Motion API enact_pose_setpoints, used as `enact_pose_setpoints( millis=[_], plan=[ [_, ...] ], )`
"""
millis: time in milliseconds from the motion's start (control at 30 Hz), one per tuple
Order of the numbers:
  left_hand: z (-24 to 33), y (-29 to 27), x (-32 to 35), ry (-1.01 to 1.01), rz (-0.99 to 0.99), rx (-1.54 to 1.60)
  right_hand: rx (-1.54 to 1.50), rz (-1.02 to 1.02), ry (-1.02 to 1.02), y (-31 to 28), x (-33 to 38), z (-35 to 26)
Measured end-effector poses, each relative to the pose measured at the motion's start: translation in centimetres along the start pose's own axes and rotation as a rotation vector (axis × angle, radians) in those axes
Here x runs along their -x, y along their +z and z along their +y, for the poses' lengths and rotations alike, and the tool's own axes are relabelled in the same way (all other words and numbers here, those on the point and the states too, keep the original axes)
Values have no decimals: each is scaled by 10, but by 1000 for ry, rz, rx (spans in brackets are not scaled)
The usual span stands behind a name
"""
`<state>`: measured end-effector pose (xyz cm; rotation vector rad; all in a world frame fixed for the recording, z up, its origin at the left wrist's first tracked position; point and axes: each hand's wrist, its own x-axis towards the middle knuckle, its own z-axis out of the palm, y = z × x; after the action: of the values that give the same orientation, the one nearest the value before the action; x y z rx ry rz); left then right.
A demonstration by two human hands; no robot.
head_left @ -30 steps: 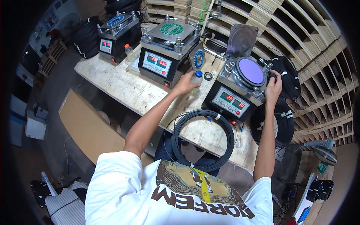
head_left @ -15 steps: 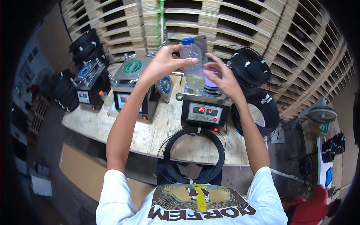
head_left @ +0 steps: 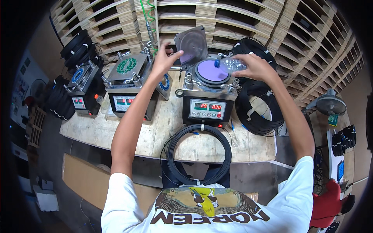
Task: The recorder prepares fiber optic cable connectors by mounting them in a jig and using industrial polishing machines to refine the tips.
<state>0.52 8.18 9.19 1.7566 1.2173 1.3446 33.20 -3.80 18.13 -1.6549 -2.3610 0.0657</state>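
Note:
My right hand [head_left: 256, 69] grips a clear plastic bottle [head_left: 233, 65] with a blue cap. The bottle lies nearly sideways, cap end pointing left over the purple round pad [head_left: 209, 73] of a benchtop machine [head_left: 210, 99]. My left hand [head_left: 167, 61] holds nothing, its fingers apart. Its thumb is by the left edge of a square metal plate [head_left: 192, 43] standing tilted behind the pad; whether they touch I cannot tell. A coil of black cable [head_left: 174, 157] hangs over the table's front edge, close to my body.
Two similar machines stand to the left, one with a plate of green connectors [head_left: 126, 66], one with blue ones [head_left: 78, 74]. Black cable coils [head_left: 259, 106] crowd the right side. An orange-capped bottle [head_left: 99, 99] stands between the left machines. Wooden pallets [head_left: 229, 19] rise behind the table.
The bottle has gone from upright between both hands to lying sideways in my right hand, farther right. My left hand has let go and moved left. The purple pad is now uncovered to view.

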Motion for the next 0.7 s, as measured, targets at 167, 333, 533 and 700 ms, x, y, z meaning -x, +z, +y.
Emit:
enact_pose_setpoints(
  millis=[167,333,533,700],
  plan=[
    [-26,29,-10,-53,-208,125,392,-213,-35,-11,-3,-16],
    [-72,39,-30,31,-168,39,450,-272,-101,-10,-31,-53],
    [-80,51,-32,88,-141,23,499,-164,-256,7,-80,-48],
    [-73,48,-25,91,-145,-29,526,-87,-214,10,-91,-11]
  ],
)
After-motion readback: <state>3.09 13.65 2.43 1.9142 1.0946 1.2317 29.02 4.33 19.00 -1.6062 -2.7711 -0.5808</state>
